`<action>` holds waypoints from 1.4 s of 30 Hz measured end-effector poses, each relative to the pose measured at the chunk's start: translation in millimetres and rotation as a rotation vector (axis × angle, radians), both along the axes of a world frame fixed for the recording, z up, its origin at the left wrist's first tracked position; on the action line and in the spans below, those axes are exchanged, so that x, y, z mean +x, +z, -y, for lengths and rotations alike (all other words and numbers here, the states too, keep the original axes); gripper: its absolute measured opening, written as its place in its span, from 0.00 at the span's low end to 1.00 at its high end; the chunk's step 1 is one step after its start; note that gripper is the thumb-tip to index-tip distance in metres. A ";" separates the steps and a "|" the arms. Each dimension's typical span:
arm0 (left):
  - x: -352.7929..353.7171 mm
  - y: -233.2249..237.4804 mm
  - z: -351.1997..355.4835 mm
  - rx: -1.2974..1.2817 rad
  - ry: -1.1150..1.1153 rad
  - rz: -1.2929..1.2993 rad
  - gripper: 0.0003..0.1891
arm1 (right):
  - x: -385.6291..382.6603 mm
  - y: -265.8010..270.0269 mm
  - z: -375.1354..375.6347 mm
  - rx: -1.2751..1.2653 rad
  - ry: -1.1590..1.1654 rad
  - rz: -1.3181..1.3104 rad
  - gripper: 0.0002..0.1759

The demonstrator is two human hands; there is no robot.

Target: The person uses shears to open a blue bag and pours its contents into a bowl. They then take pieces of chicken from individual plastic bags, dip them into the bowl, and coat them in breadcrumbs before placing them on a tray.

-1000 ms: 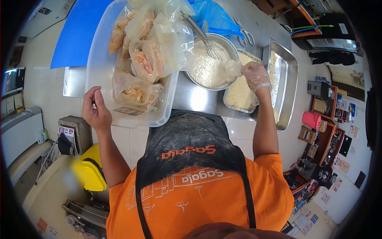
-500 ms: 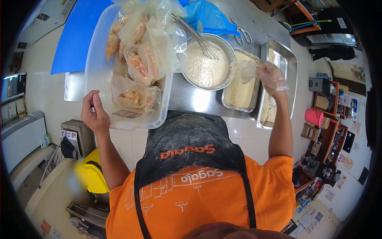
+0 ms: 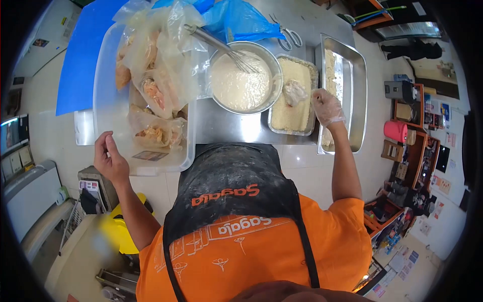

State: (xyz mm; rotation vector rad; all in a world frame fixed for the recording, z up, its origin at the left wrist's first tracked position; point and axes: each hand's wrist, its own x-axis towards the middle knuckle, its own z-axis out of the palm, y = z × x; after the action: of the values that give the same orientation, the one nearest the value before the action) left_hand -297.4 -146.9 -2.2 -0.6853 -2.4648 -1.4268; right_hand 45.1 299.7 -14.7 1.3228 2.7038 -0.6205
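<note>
My right hand (image 3: 329,107), in a clear plastic glove, is held over the right rim of a tray of crumbs (image 3: 287,121), its fingers curled closed. A batter-coated piece of meat (image 3: 295,92) lies on the crumbs, just left of the fingers and apart from them. To the left stands a metal bowl of pale batter (image 3: 241,83), with a whisk (image 3: 221,45) leaning across its rim. Bare and empty, my left hand (image 3: 111,160) hovers by the lower left corner of a plastic tub (image 3: 188,146), fingers loosely bent and thumb apart. Bags of raw chicken (image 3: 156,95) fill the tub.
A deep metal pan (image 3: 357,100) with crumbs along its left side sits at the right. Scissors (image 3: 289,39) and a blue plastic bag (image 3: 241,22) lie behind the bowl. A person in dark clothes (image 3: 412,50) is far off at the upper right.
My right hand has let go of the coated piece, which now lies on the crumbs. That hand has drawn slightly back. The whole view has shifted a little.
</note>
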 end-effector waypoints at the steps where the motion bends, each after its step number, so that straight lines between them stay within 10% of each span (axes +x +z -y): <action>1: -1.0 -1.0 -0.8 0.007 -0.005 -0.017 0.09 | 1.8 -2.3 -3.5 -0.024 -0.094 0.011 0.14; 5: -1.4 -2.6 -0.7 0.001 -0.015 -0.007 0.09 | 21.1 -84.4 10.8 -0.135 -0.245 0.172 0.48; 11: -2.9 -4.7 6.0 -0.084 -0.017 0.088 0.09 | -4.8 -133.7 57.7 0.235 -0.484 0.271 0.67; 17: -4.8 -7.0 5.5 -0.039 -0.046 0.067 0.10 | 2.6 -149.2 25.4 -0.105 -0.595 -0.012 0.50; 21: -4.5 -7.9 9.2 -0.050 -0.045 0.079 0.10 | 25.9 -124.1 14.3 -0.803 -0.785 -0.706 0.32; 28: -4.9 -6.9 7.2 -0.058 -0.053 0.070 0.10 | 5.2 -56.9 9.8 -0.700 -0.747 -0.570 0.32; 33: -4.4 -7.5 6.7 -0.053 -0.045 0.074 0.10 | -1.2 -138.4 39.8 0.185 -0.456 0.279 0.44; 42: -4.0 -4.4 5.1 -0.060 -0.054 0.079 0.09 | 39.9 -162.3 7.0 -0.554 -0.554 -0.390 0.27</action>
State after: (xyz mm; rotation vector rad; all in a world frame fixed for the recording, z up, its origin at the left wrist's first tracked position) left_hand -301.4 -152.0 -6.6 -0.7263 -2.5776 -1.4307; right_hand 84.9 292.6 -177.0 1.9073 2.0889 -1.6794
